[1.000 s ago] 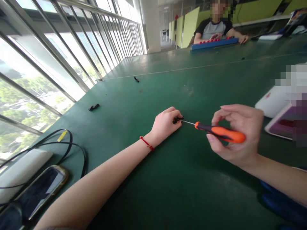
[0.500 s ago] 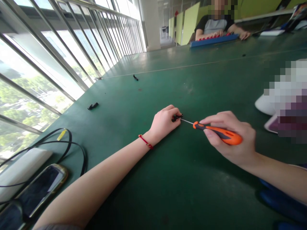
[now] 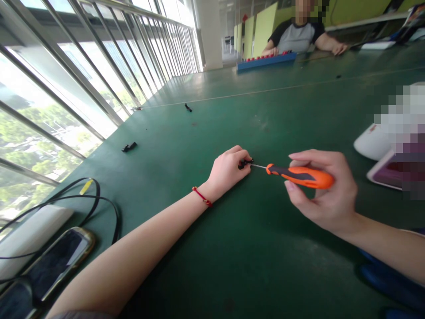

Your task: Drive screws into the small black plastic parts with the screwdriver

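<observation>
My left hand [image 3: 229, 166] rests on the green table [image 3: 212, 248], its fingers pinching a small black part [image 3: 245, 164]. The tip of an orange and dark grey screwdriver [image 3: 310, 176] meets that part; its thin shaft runs nearly level. My right hand [image 3: 332, 195] is around the rear of the handle, with thumb and forefinger spread off its sides and the handle's end against the palm side. How the other fingers bear on it is partly hidden. Another small black piece [image 3: 129, 147] lies to the left, and a further black piece [image 3: 188, 107] lies beyond it.
At left are a phone [image 3: 56, 261], a white box-shaped thing [image 3: 36, 235] and a looped black cable [image 3: 117, 217]. Metal railings [image 3: 133, 48] line the left edge. Across the table a person [image 3: 296, 37] sits behind a blue tray [image 3: 265, 62] with red pieces. White objects [image 3: 372, 141] stand at right.
My right thumb and forefinger have spread away from the screwdriver handle, which now sits more level. The blue tray across the table has shifted left. My left hand stays put.
</observation>
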A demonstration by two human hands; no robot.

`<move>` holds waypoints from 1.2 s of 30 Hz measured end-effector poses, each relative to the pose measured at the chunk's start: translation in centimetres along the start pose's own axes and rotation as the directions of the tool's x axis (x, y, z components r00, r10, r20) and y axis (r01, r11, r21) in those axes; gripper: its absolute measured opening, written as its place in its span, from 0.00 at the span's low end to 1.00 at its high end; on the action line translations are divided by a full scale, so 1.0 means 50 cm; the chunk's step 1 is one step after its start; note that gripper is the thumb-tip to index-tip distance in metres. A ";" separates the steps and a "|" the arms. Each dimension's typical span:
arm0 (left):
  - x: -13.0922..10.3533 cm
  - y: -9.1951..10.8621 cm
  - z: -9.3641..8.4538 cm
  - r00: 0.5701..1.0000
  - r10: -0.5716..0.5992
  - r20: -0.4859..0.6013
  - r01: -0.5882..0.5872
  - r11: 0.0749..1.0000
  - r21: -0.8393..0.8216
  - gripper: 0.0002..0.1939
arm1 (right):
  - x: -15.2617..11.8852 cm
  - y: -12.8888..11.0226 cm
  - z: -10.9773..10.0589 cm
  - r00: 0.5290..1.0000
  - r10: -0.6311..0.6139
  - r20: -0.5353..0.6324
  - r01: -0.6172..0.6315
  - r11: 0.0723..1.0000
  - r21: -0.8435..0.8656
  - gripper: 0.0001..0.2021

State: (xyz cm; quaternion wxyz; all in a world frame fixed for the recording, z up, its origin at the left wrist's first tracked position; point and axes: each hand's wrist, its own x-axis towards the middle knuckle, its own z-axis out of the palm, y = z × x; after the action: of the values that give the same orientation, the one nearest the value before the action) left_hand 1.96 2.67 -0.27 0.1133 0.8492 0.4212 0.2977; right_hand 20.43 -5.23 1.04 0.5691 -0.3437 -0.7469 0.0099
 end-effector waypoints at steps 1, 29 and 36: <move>0.000 0.000 0.001 1.000 0.002 0.002 -0.002 1.000 -0.001 0.06 | 0.001 0.001 0.000 1.000 -0.001 0.005 0.001 1.000 0.022 0.24; -0.001 0.002 -0.002 1.000 0.004 0.016 -0.004 1.000 0.010 0.07 | 0.004 0.005 -0.004 0.995 0.005 0.101 0.002 0.998 -0.064 0.17; -0.001 0.001 0.000 1.000 0.006 0.012 -0.006 1.000 0.022 0.07 | 0.005 0.000 0.002 1.000 0.003 -0.030 -0.001 0.997 0.079 0.30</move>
State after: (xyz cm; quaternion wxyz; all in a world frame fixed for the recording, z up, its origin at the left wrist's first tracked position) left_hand 1.97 2.60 -0.28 0.1057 0.8533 0.4213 0.2885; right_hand 20.30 -5.09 1.20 0.5933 -0.3218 -0.7370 0.0349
